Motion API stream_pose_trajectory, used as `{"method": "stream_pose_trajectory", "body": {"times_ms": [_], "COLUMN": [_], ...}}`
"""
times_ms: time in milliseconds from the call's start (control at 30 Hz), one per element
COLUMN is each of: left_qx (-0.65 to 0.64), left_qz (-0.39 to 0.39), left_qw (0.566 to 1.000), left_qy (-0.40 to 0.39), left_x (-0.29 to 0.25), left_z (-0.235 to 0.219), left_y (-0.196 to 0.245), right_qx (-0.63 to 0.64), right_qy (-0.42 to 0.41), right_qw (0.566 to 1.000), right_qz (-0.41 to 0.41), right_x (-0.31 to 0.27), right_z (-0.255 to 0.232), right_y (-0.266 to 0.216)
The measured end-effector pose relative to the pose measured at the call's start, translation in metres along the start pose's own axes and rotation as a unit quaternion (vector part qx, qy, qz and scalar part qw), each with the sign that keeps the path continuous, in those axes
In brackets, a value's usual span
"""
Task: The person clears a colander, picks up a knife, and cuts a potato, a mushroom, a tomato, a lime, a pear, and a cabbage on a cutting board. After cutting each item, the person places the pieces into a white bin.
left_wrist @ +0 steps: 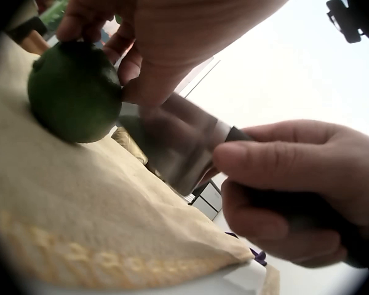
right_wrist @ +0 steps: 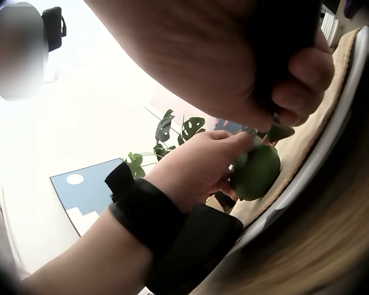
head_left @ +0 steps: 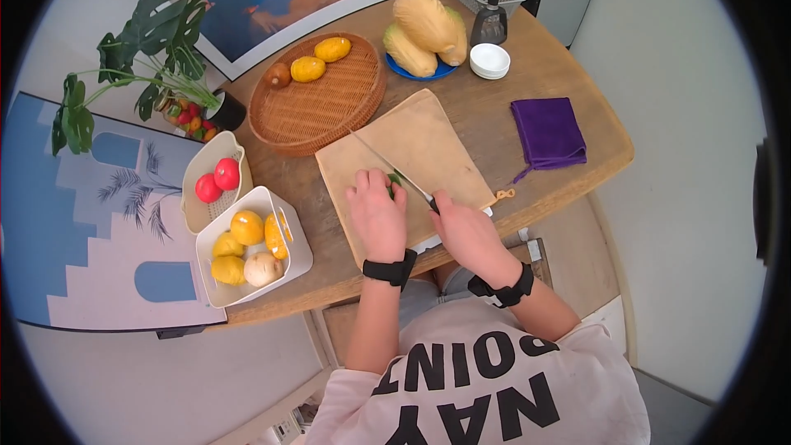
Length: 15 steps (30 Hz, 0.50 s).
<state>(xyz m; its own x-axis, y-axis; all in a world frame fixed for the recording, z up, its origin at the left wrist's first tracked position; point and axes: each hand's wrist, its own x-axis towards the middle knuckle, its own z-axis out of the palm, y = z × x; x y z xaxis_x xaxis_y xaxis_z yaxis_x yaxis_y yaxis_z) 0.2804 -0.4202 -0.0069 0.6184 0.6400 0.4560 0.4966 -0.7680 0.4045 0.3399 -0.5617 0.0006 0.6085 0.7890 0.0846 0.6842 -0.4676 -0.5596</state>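
My left hand [head_left: 379, 210] grips a round green lime [left_wrist: 74, 92] from above, fingertips and thumb around its top and side. The lime sits low on a tan mat [head_left: 424, 136]; in the head view the hand covers most of it. My right hand [head_left: 465, 235] holds a kitchen knife [head_left: 391, 165], fingers wrapped around its black handle. The blade points away to the upper left across the mat. In the left wrist view the blade [left_wrist: 181, 144], somewhat blurred, stands right beside the lime, near the left thumb.
Left of the mat stand a white bin [head_left: 301, 257] of yellow fruit and a cream basket [head_left: 198, 210] with red fruit. Behind are a wicker tray [head_left: 321, 111], squashes [head_left: 424, 25] on a blue plate, white bowls [head_left: 490, 60] and a grater [head_left: 490, 21]. A purple cloth [head_left: 548, 132] lies right.
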Motion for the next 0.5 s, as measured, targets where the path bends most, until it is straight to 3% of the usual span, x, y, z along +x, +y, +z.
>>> {"method": "stream_pose_trajectory", "body": {"times_ms": [367,500], "left_qx": [-0.008,-0.013], "left_qz": [0.004,0.008], "left_qw": [1.000,1.000], "left_qy": [-0.007,-0.007], "left_x": [0.000,0.006], "left_z": [0.003,0.003], "left_y": [-0.003,-0.007], "right_qx": [-0.008,-0.027], "right_qy": [0.036,0.014], "right_qw": [0.999,0.999], "right_qz": [-0.012,-0.017], "right_x": [0.001,0.011], "right_z": [-0.004,0.001], "right_y": [-0.017,-0.013]}}
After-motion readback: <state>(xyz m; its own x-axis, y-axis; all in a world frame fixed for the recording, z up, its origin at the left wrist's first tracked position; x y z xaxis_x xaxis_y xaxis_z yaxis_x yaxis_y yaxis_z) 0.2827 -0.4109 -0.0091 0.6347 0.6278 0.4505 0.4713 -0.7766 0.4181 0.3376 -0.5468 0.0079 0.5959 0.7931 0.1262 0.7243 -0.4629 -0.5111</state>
